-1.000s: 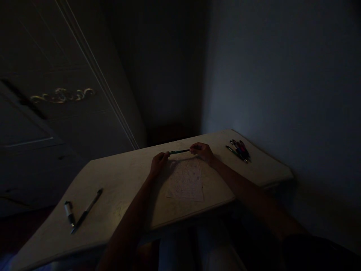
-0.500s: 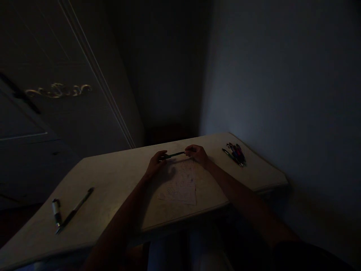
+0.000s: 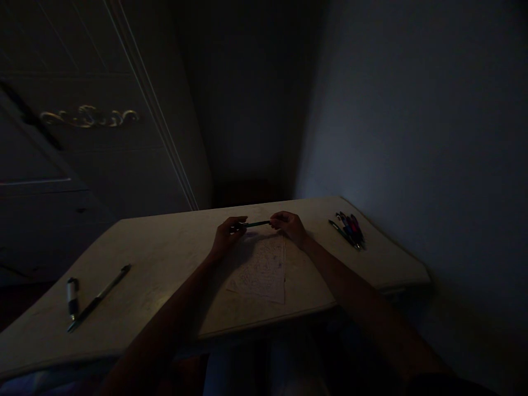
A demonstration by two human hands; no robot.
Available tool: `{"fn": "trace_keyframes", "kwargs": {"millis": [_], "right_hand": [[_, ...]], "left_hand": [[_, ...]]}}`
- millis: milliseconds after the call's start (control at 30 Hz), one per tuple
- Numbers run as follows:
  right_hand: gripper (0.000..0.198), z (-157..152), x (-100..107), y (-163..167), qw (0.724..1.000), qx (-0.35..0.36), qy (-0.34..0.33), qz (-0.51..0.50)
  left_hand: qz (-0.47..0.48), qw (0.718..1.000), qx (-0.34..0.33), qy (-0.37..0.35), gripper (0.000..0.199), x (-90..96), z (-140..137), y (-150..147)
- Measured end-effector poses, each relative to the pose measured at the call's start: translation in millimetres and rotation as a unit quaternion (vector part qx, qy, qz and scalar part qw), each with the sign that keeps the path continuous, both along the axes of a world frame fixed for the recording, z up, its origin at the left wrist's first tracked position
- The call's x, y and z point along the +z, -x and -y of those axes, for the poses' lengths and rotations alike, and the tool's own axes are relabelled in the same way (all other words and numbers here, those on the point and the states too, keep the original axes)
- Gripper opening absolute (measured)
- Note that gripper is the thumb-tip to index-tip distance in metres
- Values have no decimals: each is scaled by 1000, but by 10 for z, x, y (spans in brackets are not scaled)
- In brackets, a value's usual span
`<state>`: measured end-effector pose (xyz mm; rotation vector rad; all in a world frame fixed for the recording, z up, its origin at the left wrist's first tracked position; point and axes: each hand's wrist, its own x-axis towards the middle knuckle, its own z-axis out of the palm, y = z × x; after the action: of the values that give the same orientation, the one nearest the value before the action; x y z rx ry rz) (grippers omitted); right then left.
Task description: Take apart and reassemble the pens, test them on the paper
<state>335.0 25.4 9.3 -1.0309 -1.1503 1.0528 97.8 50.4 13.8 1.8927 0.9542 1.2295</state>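
A slim dark green pen (image 3: 258, 223) is held nearly level between my two hands, above the far part of the table. The fingers of my left hand (image 3: 228, 233) are closed around its left end. At the other end, my right hand (image 3: 288, 224) pinches the tip with thumb and fingers. A sheet of paper (image 3: 264, 269) covered in handwriting lies beneath and nearer to me, its far edge shaded by the hands. The room is dim, so the pen's fine details cannot be made out.
On the table (image 3: 165, 247), several pens (image 3: 348, 230) lie bunched at the right. At the left lie a thick marker (image 3: 72, 297) and a long pen (image 3: 100, 297), almost touching. A wall (image 3: 391, 137) rises on the right; a cabinet (image 3: 103, 159) stands on the left.
My head view has tilted and shifted slightly. The left hand has turned a little around the pen, and less of the pen's left end shows. The right hand keeps its pinch.
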Motion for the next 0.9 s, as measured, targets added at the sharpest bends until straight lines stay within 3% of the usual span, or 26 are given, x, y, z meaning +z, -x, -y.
{"fn": "trace_keyframes", "kwargs": {"millis": [133,233,333,533,600,733,900], "right_hand": [[28,19,33,-2,999,-28,-24,8],[28,20,46,-19,998,-47,-32,11],[29,6,30,-29,999,-41,-29,15],[34,-13,-17,-17,1000,-19,-19,10],[33,-9,-21,-10,1000,-12,-14,21],[31,0,-4,-10,998,-33,-30,34],[38,-6,18,-29,998,-56,-31,13]], "left_hand": [[26,999,-6,28,59,-5,36,-62],[38,997,32,51,45,5,54,-110],[18,998,26,54,39,15,43,-112],[21,998,32,-48,21,12,13,-64],[32,997,32,-56,26,10,13,-63],[50,998,28,-17,58,10,29,-91],[-1,998,49,27,42,37,67,-111]]}}
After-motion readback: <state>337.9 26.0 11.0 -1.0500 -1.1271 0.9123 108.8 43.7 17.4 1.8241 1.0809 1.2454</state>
